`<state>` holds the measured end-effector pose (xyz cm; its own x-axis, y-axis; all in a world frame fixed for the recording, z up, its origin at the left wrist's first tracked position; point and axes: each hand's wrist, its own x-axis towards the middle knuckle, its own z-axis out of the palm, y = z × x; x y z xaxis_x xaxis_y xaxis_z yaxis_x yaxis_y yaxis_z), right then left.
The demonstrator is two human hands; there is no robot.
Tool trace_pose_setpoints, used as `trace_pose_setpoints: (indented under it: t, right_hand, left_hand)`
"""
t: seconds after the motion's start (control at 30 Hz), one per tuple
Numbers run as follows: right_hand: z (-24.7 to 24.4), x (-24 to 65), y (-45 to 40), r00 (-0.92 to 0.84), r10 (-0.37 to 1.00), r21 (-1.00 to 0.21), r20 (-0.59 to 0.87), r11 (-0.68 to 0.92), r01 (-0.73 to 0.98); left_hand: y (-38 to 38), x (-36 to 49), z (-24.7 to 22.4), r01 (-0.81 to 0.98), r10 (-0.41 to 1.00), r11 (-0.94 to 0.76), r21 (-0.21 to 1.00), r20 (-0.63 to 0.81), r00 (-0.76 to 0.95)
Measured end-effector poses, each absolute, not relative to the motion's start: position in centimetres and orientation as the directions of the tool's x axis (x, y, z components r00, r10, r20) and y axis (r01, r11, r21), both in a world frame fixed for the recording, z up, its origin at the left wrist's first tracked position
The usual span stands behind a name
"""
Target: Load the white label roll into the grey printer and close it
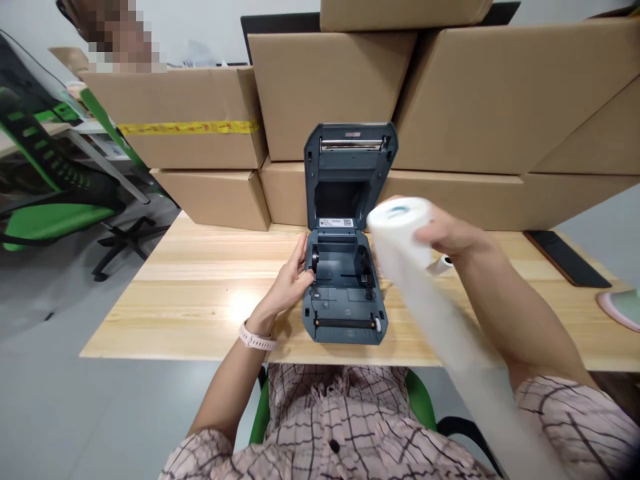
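A dark grey label printer point(345, 303) stands on the wooden table with its lid point(350, 167) raised and its inner bay exposed. My left hand point(293, 280) grips the printer's left side, thumb over the rim and fingers along the outer wall. To the right of the printer, my right hand point(445, 230) holds a white paper roll point(403, 227) above the table. A long loose strip from the roll trails down to the right, past the table edge, and is blurred. Behind that strip lies a small white roll point(443, 265).
Stacked cardboard boxes point(330, 93) line the back of the table point(200, 300). A black phone-like slab point(567, 258) and a pink-rimmed green object point(620, 308) are at the right. Beyond the left boxes are another person and a green chair point(55, 223).
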<state>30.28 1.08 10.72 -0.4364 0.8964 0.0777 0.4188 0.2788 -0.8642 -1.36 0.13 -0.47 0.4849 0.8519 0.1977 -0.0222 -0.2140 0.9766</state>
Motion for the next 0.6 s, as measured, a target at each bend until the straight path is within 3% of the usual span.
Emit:
trace_pose_setpoints:
  t: [0.1, 0.2, 0.33, 0.6]
  right_hand:
    - [12.2, 25.5, 1.6, -0.628, 0.768, -0.715, -0.122, 0.371, 0.593]
    - [12.0, 22.2, 2.2, -0.676, 0.705, -0.517, -0.216, 0.505, 0.692]
    - [10.8, 20.4, 2.6, -0.669, 0.683, -0.364, -0.293, 0.567, 0.739]
    - [9.0, 19.6, 3.3, -0.638, 0.670, -0.297, -0.379, 0.565, 0.770]
  left_hand:
    - [0.2, -1.4, -0.2, -0.030, 0.844, -0.211, 0.977, 0.198, 0.499]
    - [0.3, -1.5, -0.2, -0.024, 0.837, -0.215, 0.976, 0.197, 0.510]
    - [0.4, -1.5, -0.3, -0.024, 0.838, -0.215, 0.976, 0.197, 0.509]
    - [0.6, -1.6, -1.0, -0.033, 0.833, -0.226, 0.974, 0.210, 0.511]
